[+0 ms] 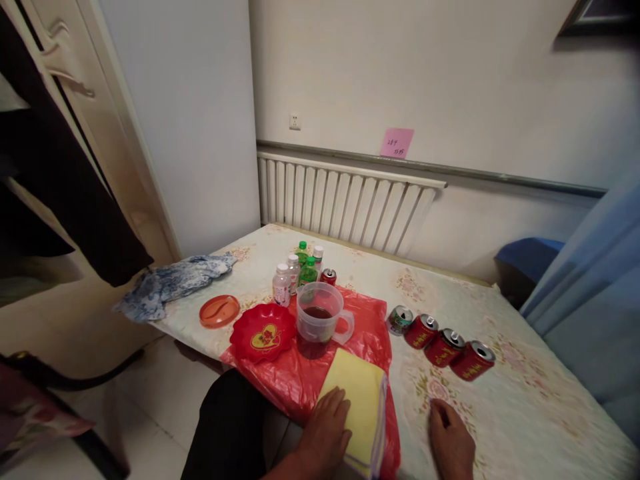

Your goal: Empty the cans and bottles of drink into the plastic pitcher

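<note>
My left hand [327,427] lies flat on the left edge of a folded yellow cloth [357,400], its fingers stretched out. Loosely curled, my right hand [453,440] rests on the tablecloth right of the yellow cloth, with nothing visible in its fingers. Under the yellow cloth is a red plastic sheet [367,310]. On the sheet stand a clear plastic measuring jug [320,327] with dark liquid inside and, left of it, a red scalloped plate [245,340]. Several opened drink cans stand in a slanting row above my right hand, including a red can [473,361] nearest it.
Behind the jug are white-capped bottles [282,287], green-capped bottles [309,270] and another red can [328,277]. An orange lid [219,311] and a crumpled blue-white cloth [185,280] lie at the left. Beyond the table's far edge is a radiator [340,203]; a blue curtain [595,287] hangs right.
</note>
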Action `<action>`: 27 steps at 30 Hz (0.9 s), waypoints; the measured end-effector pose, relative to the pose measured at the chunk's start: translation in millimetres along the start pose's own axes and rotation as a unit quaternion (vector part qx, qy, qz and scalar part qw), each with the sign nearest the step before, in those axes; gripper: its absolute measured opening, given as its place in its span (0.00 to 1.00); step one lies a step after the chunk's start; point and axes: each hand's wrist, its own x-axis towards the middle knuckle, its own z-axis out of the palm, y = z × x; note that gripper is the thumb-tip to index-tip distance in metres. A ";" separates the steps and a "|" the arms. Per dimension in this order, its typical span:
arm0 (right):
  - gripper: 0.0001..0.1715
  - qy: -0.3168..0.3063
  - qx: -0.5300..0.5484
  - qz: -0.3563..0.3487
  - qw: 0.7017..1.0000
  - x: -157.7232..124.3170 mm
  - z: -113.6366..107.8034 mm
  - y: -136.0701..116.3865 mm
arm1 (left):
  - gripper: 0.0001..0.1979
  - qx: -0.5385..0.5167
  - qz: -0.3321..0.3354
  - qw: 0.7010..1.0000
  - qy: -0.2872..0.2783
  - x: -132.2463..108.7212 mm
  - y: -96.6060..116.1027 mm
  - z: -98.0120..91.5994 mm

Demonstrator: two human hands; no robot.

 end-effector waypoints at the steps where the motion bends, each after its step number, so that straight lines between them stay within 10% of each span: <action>1: 0.33 0.000 -0.001 0.001 1.000 -0.1 -0.1 0.1 | 0.30 -0.004 -0.003 1.000 0.003 -1.1 0.4 -0.5; 10: 0.33 -0.011 -0.004 0.003 1.000 -1.7 -4.5 -3.6 | 0.25 -0.129 -0.036 0.986 0.095 -9.9 -12.4 -15.2; 17: 0.34 -0.016 -0.013 0.009 1.000 -2.4 -5.4 -4.1 | 0.10 -0.310 -0.138 0.912 0.230 -0.7 -41.3 -47.9; 27: 0.33 -0.016 -0.022 0.007 1.000 -0.5 -3.0 -3.0 | 0.31 -0.405 -0.236 0.821 0.325 5.5 -99.4 -71.9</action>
